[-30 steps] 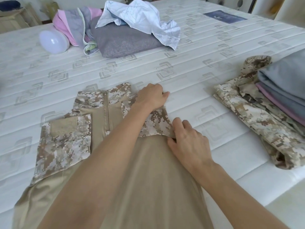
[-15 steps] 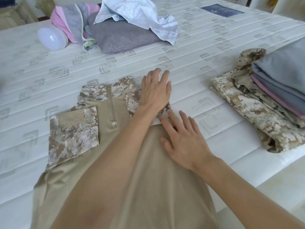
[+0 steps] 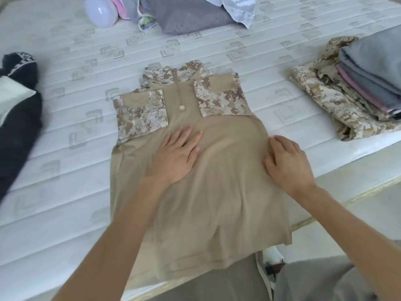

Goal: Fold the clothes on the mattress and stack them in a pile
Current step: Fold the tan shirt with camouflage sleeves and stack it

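Observation:
A tan shirt (image 3: pixel 217 192) with desert-camouflage sleeves lies flat on the white mattress (image 3: pixel 65 192), collar away from me, both sleeves folded in over the chest. My left hand (image 3: pixel 176 156) rests flat on the middle of the shirt, fingers straight. My right hand (image 3: pixel 286 164) presses the shirt's right edge with its fingers bent down onto the cloth. To the right stands a pile of folded clothes (image 3: pixel 368 70), grey and pink layers on top of a camouflage garment (image 3: pixel 338 105).
Unfolded clothes lie at the far side: a grey garment (image 3: pixel 184 16), a white shirt (image 3: pixel 238 9) and a pink-grey piece (image 3: pixel 130 9), beside a white bulb-shaped lamp (image 3: pixel 101 11). A dark garment (image 3: pixel 17 101) lies at the left. The mattress edge runs near my legs.
Both hands left the right sleeve near the collar and slid down toward me onto the tan body. The right sleeve now lies folded flat. The view tilted down.

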